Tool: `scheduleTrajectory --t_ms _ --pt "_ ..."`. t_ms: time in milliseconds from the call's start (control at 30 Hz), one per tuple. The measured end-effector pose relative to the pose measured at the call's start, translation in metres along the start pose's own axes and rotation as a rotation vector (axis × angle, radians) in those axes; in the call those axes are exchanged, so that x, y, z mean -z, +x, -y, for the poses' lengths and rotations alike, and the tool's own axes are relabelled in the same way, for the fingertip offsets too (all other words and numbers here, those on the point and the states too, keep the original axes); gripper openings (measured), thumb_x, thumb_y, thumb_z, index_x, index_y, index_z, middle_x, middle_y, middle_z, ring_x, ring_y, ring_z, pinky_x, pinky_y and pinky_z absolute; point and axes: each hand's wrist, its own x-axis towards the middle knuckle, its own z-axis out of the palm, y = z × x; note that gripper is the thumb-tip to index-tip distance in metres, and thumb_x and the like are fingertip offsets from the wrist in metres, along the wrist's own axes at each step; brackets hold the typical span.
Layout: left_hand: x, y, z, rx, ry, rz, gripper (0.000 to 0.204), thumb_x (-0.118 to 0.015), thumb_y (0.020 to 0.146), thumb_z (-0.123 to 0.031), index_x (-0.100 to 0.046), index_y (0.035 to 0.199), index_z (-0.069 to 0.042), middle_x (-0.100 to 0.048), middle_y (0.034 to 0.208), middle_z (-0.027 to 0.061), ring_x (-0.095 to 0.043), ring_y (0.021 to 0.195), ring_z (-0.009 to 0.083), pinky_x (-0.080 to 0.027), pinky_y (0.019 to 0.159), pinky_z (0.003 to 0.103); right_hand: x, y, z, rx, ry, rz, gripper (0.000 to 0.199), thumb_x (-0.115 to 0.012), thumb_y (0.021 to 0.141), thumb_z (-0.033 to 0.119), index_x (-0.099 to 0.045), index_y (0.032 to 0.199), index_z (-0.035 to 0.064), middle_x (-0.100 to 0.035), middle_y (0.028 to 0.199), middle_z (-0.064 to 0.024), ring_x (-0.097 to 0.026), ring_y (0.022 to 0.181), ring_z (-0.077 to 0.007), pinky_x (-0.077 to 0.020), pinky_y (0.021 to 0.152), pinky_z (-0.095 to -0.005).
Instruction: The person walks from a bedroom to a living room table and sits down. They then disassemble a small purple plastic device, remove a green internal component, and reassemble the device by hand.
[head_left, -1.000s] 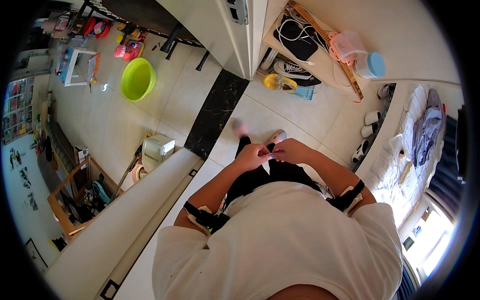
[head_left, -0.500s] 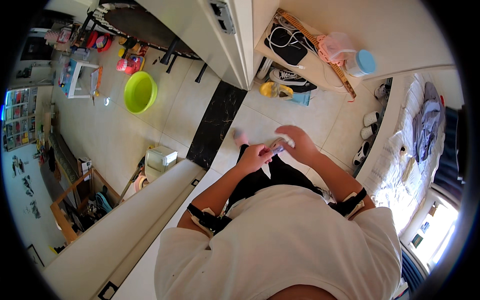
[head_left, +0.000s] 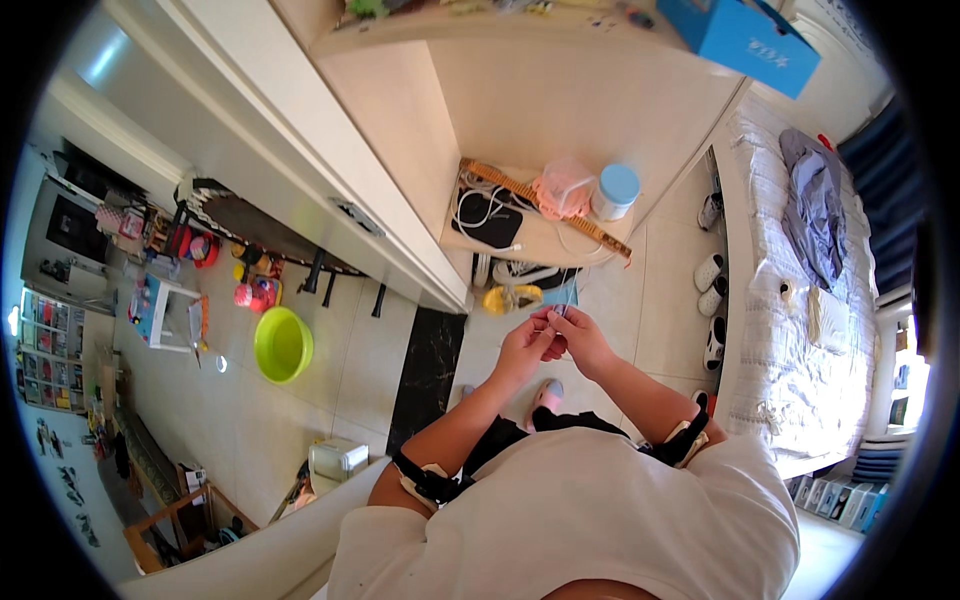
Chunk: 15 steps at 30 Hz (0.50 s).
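Observation:
My left hand [head_left: 531, 346] and my right hand [head_left: 581, 337] meet in front of the shelf, fingers pinched together. Between the fingertips is a small pale, partly see-through piece [head_left: 561, 311], mostly covered, so its kind cannot be made out. Just beyond the hands, a yellow shoe-like item [head_left: 511, 299] and black-and-white sneakers [head_left: 528, 274] lie under the low shelf [head_left: 545, 236]. On that shelf are a flat black item [head_left: 490, 226] with a white cable [head_left: 463, 210], a long brown strip [head_left: 505, 182], a pink container [head_left: 562, 190] and a clear jar with a blue lid [head_left: 616, 190].
An open door [head_left: 300, 180] stands at the left, with a lime-green basin [head_left: 283, 345] on the floor beyond it. At the right is a bed [head_left: 760, 350], with slippers [head_left: 711, 285] along its side. A blue box [head_left: 745, 40] sits on the upper shelf.
The view has tilted up, bringing the upper shelf and blue box into sight. My right hand, formerly spread apart with something white, has closed in against my left. Both hands reach farther forward.

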Motion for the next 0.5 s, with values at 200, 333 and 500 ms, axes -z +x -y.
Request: scheduleTrajectory --t_ms 200,333,500 --pt "-0.016 0.014 -0.015 0.027 0.310 0.189 0.016 -0.049 0.091 -0.014 -0.055 0.100 -0.002 -0.062 0.083 0.0055 -0.061 0.074 0.0129 -0.050 0.067 0.026 0.027 -0.022 0.023 0.110 -0.013 -0.069 0.024 -0.043 0.093 0.021 -0.054 0.100 0.0010 -0.060 0.091 -0.0066 -0.057 0.079 -0.0124 -0.0470 0.073 -0.0254" --pt "-0.019 -0.008 -0.092 -0.174 0.790 0.136 0.016 -0.056 0.086 -0.013 -0.059 0.097 -0.002 -0.063 0.081 0.0052 -0.059 0.073 0.0113 -0.048 0.067 0.026 0.047 -0.039 0.041 0.118 -0.126 0.038 0.020 -0.041 0.093 0.018 -0.052 0.098 0.0021 -0.061 0.090 -0.0072 -0.058 0.077 -0.0125 -0.0477 0.072 -0.0261" --pt "-0.036 -0.016 -0.224 -0.745 0.829 -0.188 0.011 -0.056 0.083 -0.005 -0.062 0.091 -0.001 -0.064 0.087 0.0071 -0.059 0.078 0.0134 -0.046 0.072 0.026 0.062 -0.045 0.059 0.213 -0.266 -0.019 0.017 -0.041 0.092 0.015 -0.050 0.100 0.0019 -0.050 0.071 -0.0011 -0.046 0.057 -0.0083 -0.0410 0.052 -0.0222"
